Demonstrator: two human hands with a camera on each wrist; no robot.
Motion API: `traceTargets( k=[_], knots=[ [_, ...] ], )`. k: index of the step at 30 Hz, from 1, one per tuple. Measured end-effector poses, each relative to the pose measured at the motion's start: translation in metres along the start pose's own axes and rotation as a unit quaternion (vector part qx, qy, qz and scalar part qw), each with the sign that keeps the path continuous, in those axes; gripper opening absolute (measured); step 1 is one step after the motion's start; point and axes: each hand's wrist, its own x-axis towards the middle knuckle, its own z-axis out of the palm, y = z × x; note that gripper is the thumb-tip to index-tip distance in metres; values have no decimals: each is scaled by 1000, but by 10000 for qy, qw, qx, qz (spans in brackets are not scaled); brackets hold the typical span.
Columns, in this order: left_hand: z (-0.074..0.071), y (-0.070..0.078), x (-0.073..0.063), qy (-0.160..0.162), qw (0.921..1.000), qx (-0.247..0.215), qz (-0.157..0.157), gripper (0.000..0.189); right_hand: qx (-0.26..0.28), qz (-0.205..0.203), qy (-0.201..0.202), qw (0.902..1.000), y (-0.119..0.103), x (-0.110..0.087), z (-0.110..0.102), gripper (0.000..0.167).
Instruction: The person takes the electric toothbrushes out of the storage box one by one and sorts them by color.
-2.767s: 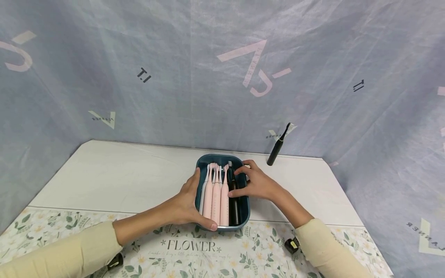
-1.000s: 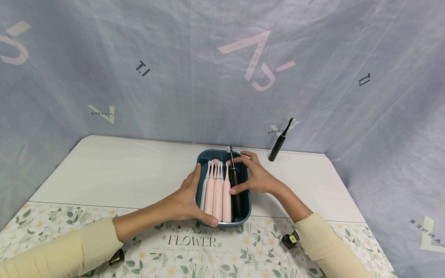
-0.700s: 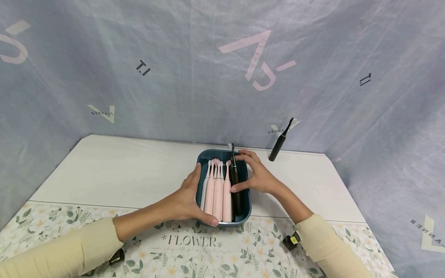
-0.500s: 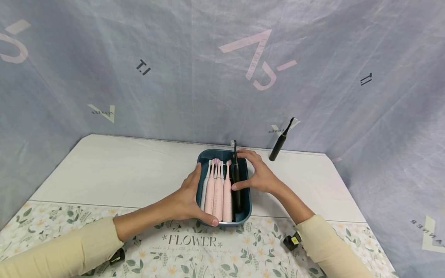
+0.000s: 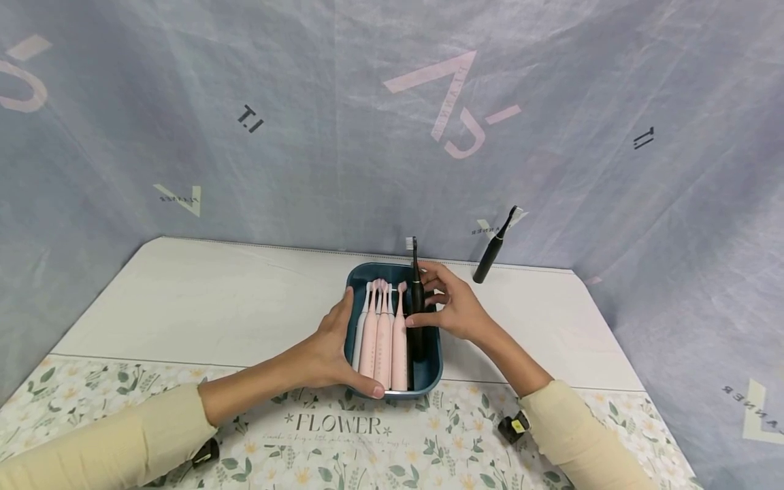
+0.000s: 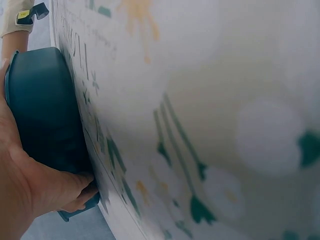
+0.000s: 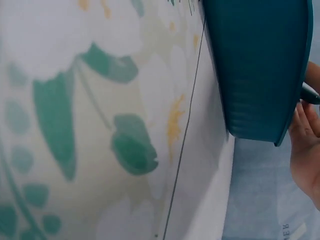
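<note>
A dark teal bin (image 5: 438, 374) holds several pink electric toothbrushes (image 5: 382, 347) and white ones (image 5: 357, 347), side by side with heads toward the back. My left hand (image 5: 331, 350) grips the bin's left side, thumb over the front rim; the left wrist view shows its fingers (image 6: 75, 187) against the outer wall. My right hand (image 5: 456, 306) pinches a black electric toothbrush (image 5: 418, 296) at the bin's right side. Its head stands above the back rim, tilted up, while the lower handle is inside. Beside that handle, a strip of another black handle (image 5: 411, 374) shows.
Another black electric toothbrush (image 5: 488, 258) stands upright behind the bin to the right. The white table cover (image 5: 245, 306) has a flower-printed front part (image 5: 343, 456). A grey printed curtain (image 5: 306, 136) hangs behind and at both sides.
My right hand has taken hold of the black toothbrush and drawn it up and back, so its head rises past the back rim. My left hand keeps its grip on the bin.
</note>
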Motion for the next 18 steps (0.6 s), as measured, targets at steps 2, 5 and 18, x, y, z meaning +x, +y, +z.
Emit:
traceTargets(
  k=[2, 5, 18],
  knots=[
    [0, 0, 0, -14, 10000, 12, -14, 182, -33, -24, 59, 10000, 1, -1, 0, 105],
    [0, 1, -1, -21, 10000, 6, -12, 182, -8, -23, 183, 9998, 2, -2, 1, 104],
    [-1, 1, -2, -14, 10000, -13, -6, 181, 438, -17, 626, 9971, 0, -3, 1, 103]
  ],
)
